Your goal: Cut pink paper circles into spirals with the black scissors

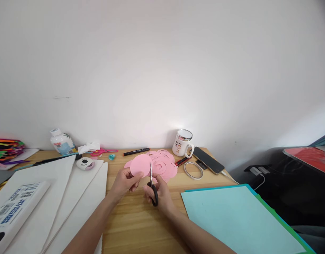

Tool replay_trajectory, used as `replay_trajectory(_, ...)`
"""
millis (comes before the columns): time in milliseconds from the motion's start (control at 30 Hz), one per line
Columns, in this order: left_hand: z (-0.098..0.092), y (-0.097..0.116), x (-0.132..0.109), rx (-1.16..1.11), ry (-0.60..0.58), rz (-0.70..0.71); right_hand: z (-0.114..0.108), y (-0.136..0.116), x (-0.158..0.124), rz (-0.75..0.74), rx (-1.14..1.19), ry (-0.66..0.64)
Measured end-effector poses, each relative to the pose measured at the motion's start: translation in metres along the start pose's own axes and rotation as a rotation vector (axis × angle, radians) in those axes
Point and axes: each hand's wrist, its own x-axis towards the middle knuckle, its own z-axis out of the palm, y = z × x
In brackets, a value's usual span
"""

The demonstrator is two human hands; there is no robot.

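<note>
A round pink paper disc [140, 164] is pinched by its lower edge between the thumb and fingers of my left hand [126, 181]. My right hand [160, 192] grips black-handled scissors [153, 190], fingers around the loops. The silver blades point away from me and stand at the disc's right edge; whether they are cutting into it I cannot tell. Just behind, a loose pile of pink paper pieces [167, 170] lies on the wooden table, some of them cut into curled spirals.
White paper sheets [93, 197] cover the left side, with a correction-tape dispenser [85, 163] on top. Pink scissors [104, 151], a black marker [136, 151], a white mug [180, 146] and a phone [208, 159] line the back. Light-blue paper [226, 218] lies at right.
</note>
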Motion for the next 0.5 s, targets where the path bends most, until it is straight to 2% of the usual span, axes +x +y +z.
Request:
replay_trajectory(133, 0.0013, -0.001, -0.0003, -0.025, 0.016, -0.032, 0.0026, 0.0019, -0.0011, 0.019, -0.011, -0.012)
replay_trajectory(267, 0.0002, -0.0032, -0.0001, 0.043, 0.025, -0.031, 0.0033, 0.0025, -0.0009, 0.038, 0.005, -0.022)
replay_trajectory(500, -0.0014, -0.0038, 0.0001, 0.111, -0.014, -0.027, 0.0002, -0.0012, 0.0002, -0.012, 0.061, -0.017)
